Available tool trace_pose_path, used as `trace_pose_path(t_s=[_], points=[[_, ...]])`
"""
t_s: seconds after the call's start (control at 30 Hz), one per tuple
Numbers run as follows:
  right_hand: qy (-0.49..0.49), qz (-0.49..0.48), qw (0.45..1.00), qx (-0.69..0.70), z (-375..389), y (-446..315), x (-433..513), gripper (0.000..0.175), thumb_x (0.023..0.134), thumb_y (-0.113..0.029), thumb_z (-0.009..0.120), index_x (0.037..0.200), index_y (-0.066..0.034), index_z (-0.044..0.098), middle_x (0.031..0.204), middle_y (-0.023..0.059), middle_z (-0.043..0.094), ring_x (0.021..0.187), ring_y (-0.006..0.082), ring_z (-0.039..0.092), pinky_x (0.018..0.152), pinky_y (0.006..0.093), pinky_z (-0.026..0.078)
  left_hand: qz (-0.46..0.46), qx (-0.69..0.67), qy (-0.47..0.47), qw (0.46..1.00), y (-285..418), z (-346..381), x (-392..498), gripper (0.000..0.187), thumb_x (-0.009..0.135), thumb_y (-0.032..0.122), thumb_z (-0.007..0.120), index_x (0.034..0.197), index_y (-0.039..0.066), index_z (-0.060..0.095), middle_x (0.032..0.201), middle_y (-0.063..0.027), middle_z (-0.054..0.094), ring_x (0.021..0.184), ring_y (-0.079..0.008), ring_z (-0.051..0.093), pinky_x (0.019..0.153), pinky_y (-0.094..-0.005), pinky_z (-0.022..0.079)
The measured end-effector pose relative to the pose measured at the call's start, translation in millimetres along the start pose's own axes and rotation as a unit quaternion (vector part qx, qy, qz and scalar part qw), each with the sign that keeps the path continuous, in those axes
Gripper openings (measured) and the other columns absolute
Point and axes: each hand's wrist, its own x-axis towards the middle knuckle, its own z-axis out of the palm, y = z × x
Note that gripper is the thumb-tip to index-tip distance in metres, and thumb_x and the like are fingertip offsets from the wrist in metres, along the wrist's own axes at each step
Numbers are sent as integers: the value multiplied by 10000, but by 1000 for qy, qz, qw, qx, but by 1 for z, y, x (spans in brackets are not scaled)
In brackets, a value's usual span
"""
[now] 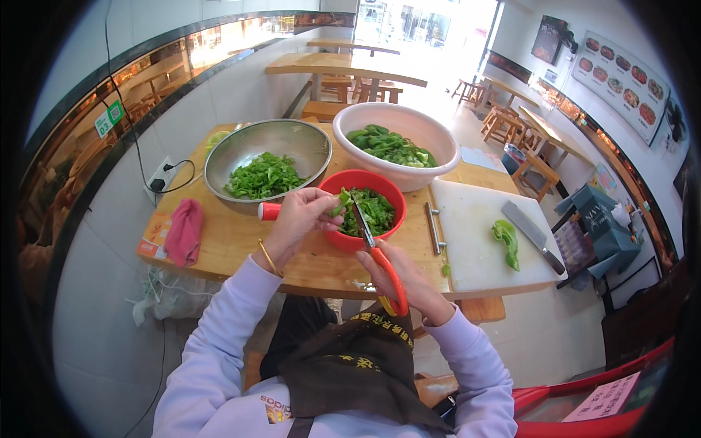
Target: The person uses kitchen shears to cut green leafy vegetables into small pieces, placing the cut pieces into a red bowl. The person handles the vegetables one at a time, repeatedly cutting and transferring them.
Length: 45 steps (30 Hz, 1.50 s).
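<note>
My left hand [306,216] pinches a piece of green pepper [343,201] over a red plastic bowl [395,192]. Red-handled kitchen scissors [366,225] are in my right hand [402,271], their blades pointing up and left beside the pepper piece. Cut green pepper [373,211] lies in the red bowl below. Behind it on the left, a metal mesh strainer [306,139] with a red handle [268,211] holds more chopped green pepper [265,176]. Whole green peppers [383,143] fill part of a large white plastic basin [350,117] at the back.
A white cutting board [465,241] on the right bears a cleaver [528,230] and a green pepper [507,243]. A detached metal-and-wood handle [434,229] lies along its left edge. At the table's left are a pink cloth [185,232] and an orange box [154,241].
</note>
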Motion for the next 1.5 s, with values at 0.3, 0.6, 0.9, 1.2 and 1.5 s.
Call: trace_pose_path(t_s=[0.3, 0.6, 0.9, 1.2, 1.5], points=[[67, -66, 984, -151, -1, 6, -18, 251, 938, -240, 567, 932, 4, 504, 659, 226, 576, 628, 426, 578, 549, 490, 436, -8, 21, -5, 1000, 11, 9, 6, 172, 895, 184, 654, 916, 15, 628, 871, -99, 687, 707, -146, 679, 627, -252, 573], [76, -56, 986, -138, -3, 18, -8, 253, 955, -261, 556, 909, -18, 500, 648, 194, 568, 656, 396, 585, 591, 484, 441, 6, 119, -17, 993, 2, 19, 13, 165, 877, 150, 665, 917, -8, 636, 835, -81, 672, 661, -135, 666, 590, -249, 570], [92, -81, 988, -90, 0, 30, -6, 270, 950, -270, 572, 893, -11, 520, 678, 176, 582, 648, 388, 579, 586, 462, 449, 30, 149, -4, 988, 1, 22, 16, 158, 873, 140, 664, 900, -14, 639, 818, -83, 677, 652, -137, 665, 585, -247, 568], [4, -25, 996, -89, -10, 21, -9, 332, 952, -332, 565, 899, -5, 555, 678, 119, 614, 660, 307, 623, 588, 418, 462, 10, 12, -4, 1000, -5, 14, 21, 151, 904, 142, 641, 957, 1, 634, 897, -78, 676, 735, -146, 674, 653, -259, 573], [119, -128, 976, -133, 2, 22, -8, 260, 977, -263, 525, 889, -18, 514, 626, 133, 538, 642, 338, 571, 608, 436, 435, -86, -56, -52, 993, 8, 16, 8, 217, 902, 198, 638, 1007, 7, 637, 903, -58, 660, 756, -150, 678, 693, -255, 571]])
